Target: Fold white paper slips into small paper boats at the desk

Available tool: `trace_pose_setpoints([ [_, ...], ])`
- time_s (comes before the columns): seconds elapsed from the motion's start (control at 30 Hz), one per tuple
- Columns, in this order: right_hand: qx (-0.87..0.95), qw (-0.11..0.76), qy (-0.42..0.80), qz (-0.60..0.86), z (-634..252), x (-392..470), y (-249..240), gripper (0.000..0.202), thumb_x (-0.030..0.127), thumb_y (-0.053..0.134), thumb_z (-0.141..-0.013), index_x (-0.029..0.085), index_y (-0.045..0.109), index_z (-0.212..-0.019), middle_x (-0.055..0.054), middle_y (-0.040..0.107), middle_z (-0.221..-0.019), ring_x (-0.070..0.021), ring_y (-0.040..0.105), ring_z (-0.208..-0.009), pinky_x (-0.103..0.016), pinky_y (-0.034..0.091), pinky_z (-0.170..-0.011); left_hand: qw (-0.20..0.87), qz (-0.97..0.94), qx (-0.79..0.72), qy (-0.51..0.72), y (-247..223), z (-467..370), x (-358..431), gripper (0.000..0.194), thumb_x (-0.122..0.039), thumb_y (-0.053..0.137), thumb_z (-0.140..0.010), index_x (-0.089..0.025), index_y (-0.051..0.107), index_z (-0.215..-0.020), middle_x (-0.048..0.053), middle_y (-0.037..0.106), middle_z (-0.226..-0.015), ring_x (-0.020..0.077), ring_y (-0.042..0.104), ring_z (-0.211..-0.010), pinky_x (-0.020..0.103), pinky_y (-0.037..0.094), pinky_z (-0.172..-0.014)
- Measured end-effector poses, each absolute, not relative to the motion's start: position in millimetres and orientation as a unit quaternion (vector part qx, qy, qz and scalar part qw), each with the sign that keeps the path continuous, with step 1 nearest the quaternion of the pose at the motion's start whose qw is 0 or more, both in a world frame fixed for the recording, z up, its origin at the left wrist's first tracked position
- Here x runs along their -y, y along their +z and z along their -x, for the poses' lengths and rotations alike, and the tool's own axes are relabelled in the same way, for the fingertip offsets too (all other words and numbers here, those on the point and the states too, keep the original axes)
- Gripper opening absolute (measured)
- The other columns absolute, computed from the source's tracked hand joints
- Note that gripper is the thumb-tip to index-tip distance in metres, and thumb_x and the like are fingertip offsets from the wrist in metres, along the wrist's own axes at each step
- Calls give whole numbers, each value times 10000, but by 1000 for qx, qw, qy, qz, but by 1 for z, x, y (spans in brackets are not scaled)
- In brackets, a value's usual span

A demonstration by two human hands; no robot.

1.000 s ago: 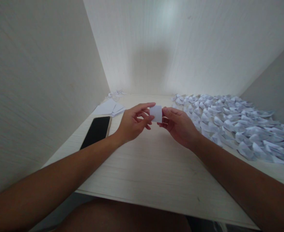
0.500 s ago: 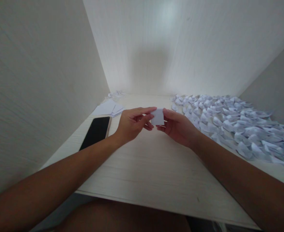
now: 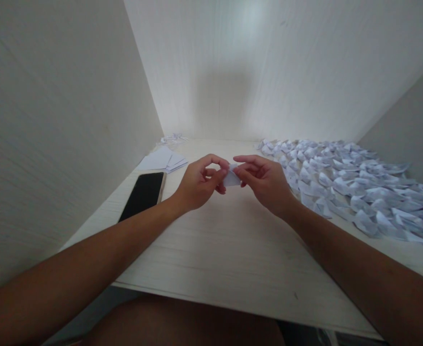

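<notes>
A small folded piece of white paper [image 3: 232,179] is held above the table, between my two hands. My left hand [image 3: 202,181] pinches its left side with thumb and index finger. At its upper right, the thumb of my right hand [image 3: 265,180] presses on the paper, with the index finger stretched out above. The paper's top part is angled, and my fingertips cover some of its edges.
Several folded paper boats [image 3: 341,178] spread over the right side of the table [image 3: 211,254]. On the left lie a dark-screened phone [image 3: 143,194], flat white paper sheets [image 3: 157,158] and paper scraps [image 3: 173,139]. Pale walls [image 3: 218,62] enclose the back and sides.
My right hand has turned over, its thumb and fingers now at the paper's top right. The paper, square before, now shows a slanted upper edge.
</notes>
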State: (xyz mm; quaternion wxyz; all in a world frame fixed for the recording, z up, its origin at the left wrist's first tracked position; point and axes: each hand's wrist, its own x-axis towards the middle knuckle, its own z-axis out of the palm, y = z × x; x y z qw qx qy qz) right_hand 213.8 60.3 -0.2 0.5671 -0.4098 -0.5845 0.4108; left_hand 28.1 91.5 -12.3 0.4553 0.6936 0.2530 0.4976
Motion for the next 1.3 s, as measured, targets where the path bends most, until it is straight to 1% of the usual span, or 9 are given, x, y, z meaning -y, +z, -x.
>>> trace_pose_setpoints([
  [0.1,575,560,409,434,-215,-60,0,351,370,857,-736,179,748,-1009,-13,758,-758,-130,635,-643,-281,499,-607,424,-729,-286,455,-9,-26,-91,433,-598,707,-902,-170,655,-946,7,656,-730,113,642,-537,223,535,-480],
  [0.23,583,540,386,468,-215,-61,-2,311,331,851,-729,171,736,-970,-9,730,-688,-128,614,-566,-265,475,-536,302,-784,-361,405,-6,-26,-90,478,-639,662,-902,-178,631,-781,2,608,-676,103,559,-537,223,416,-478],
  [0.3,597,516,369,492,-214,-62,-3,246,258,818,-732,172,726,-943,-1,714,-655,-131,619,-529,-262,487,-514,250,-789,-410,384,-7,-26,-92,373,-505,712,-882,-179,601,-738,-3,613,-676,101,522,-545,229,381,-504],
  [0.4,596,471,355,545,-214,-62,-5,168,131,739,-732,176,704,-890,8,694,-635,-148,664,-518,-272,524,-529,237,-788,-457,336,-9,-25,-96,136,-217,748,-763,-177,636,-830,-10,673,-713,109,538,-560,240,398,-548],
  [0.53,612,395,338,596,-216,-63,-6,172,71,684,-744,184,709,-871,-8,714,-682,-162,693,-549,-282,519,-565,238,-805,-470,271,-9,-21,-101,224,-161,731,-703,-159,718,-927,8,710,-699,136,589,-568,259,429,-559],
  [0.63,680,315,284,598,-217,-61,-5,124,98,693,-777,180,754,-848,-35,732,-732,-155,663,-574,-292,499,-598,208,-826,-461,248,-9,-18,-103,149,-179,696,-730,-153,759,-863,28,722,-697,139,597,-575,259,425,-559],
  [0.83,794,226,123,551,-222,-58,-5,140,278,788,-854,213,853,-960,-103,718,-1037,-176,668,-800,-310,495,-765,184,-844,-449,230,-10,-18,-103,137,-237,677,-797,-170,790,-837,28,716,-668,149,601,-570,267,417,-566],
  [1.1,829,168,107,523,-224,-58,-2,209,350,745,-927,212,860,-1034,-101,715,-961,-176,638,-763,-311,465,-739,170,-834,-436,291,-13,-18,-101,163,-193,782,-724,-176,765,-884,17,733,-702,167,653,-597,286,476,-609],
  [1.3,839,123,95,522,-222,-52,4,269,377,685,-977,205,849,-1102,-123,705,-1005,-203,653,-837,-322,466,-778,179,-863,-381,279,-3,-15,-95,122,-124,710,-722,-195,776,-796,-9,720,-638,128,642,-528,225,476,-549],
])
